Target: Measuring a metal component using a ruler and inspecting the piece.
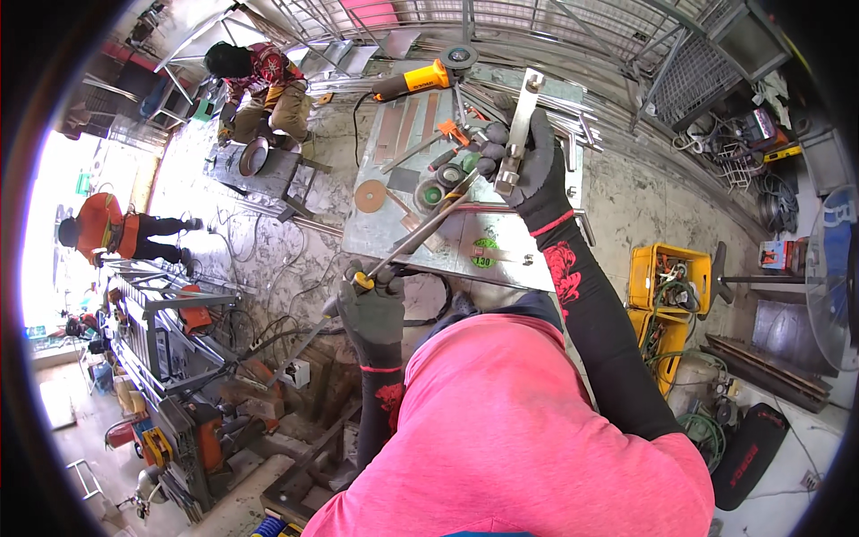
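My left hand [371, 311], in a grey glove, is closed around a long thin metal bar [419, 234]. A yellow piece [362, 280] shows at the top of this grip, and a second narrow blade-like strip [300, 352] sticks out at lower left; whether they are one tool I cannot tell. The bar's far end reaches over the worktable [371, 234] toward the right hand. Gripped in my gloved right hand [540, 170] is a flat silvery metal bar [521, 130] with small blocks at its ends, tilted above the table. The fingers partly hide it.
An angle grinder [416, 80] lies at the table's far edge, near grinding discs [369, 196] and an orange clamp [454, 132]. Yellow crates [667, 279] stand at right. Two people, one crouching [264, 94] and one in orange [112, 228], are at left. Cables cross the floor.
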A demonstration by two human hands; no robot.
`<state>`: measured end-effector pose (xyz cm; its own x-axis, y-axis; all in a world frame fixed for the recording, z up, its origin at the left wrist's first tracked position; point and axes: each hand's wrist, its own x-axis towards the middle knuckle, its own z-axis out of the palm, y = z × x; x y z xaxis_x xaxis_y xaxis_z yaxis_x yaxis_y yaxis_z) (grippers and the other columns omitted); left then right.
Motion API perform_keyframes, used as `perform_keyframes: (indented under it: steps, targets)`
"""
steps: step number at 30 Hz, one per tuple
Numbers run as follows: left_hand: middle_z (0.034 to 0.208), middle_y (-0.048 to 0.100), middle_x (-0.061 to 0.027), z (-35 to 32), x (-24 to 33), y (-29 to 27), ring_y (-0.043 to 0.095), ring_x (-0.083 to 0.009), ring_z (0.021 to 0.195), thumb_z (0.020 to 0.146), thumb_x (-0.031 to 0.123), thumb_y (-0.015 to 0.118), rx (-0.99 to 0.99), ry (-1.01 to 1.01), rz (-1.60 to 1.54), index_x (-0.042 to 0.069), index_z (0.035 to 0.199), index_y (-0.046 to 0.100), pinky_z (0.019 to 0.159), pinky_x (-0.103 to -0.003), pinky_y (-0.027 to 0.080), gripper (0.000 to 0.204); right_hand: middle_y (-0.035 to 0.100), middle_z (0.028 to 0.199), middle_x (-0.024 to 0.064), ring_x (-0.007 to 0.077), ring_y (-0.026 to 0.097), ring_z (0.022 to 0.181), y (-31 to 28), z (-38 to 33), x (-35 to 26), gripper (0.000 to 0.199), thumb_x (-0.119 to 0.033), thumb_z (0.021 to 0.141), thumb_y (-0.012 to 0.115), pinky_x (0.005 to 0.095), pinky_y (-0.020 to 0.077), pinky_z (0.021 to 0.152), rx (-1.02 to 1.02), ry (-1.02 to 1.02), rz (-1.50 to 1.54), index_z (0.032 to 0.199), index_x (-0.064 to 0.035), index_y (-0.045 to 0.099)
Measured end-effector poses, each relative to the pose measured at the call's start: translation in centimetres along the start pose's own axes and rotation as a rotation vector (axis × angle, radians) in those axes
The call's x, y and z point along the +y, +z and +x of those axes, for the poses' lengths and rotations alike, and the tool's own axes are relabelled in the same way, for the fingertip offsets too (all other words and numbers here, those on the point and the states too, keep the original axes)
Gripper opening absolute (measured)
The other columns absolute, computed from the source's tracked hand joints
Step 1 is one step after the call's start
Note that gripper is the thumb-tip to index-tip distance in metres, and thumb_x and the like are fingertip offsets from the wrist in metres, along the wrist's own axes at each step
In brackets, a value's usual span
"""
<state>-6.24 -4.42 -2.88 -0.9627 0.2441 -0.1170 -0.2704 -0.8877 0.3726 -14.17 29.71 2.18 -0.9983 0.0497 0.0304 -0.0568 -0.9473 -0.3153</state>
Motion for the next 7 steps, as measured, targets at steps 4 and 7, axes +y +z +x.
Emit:
perform_keyframes:
  steps: [4,7]
  targets:
    - [0.136,0.072,-0.0084,0.2,-0.6,1.2,0.068,-0.0261,0.114,0.11,0.04,0.063,-0.1,-0.024,-0.038,0.014,0.149,0.063,0.096,-0.043,0.054,0.047,0.06,0.093,0.0048,0.0196,0.061,0.078,0.7,-0.2,0.6,0.055,-0.067,0.106,0.056,0.0393,0.0549,0.068,0.175,-0.064,-0.024,0.134,-0.0197,0.061]
    - [0.145,0.067,-0.0097,0.5,-0.8,0.2,0.067,-0.0283,0.117,0.11,0.041,0.064,-0.091,-0.021,0.005,0.015,0.155,0.057,0.097,-0.045,0.053,0.053,0.066,0.105,0.0077,0.0228,0.063,0.078,1.4,-0.3,1.0,0.062,-0.07,0.106,0.054,0.0404,0.0555,0.068,0.184,-0.086,-0.065,0.139,-0.0181,0.054]
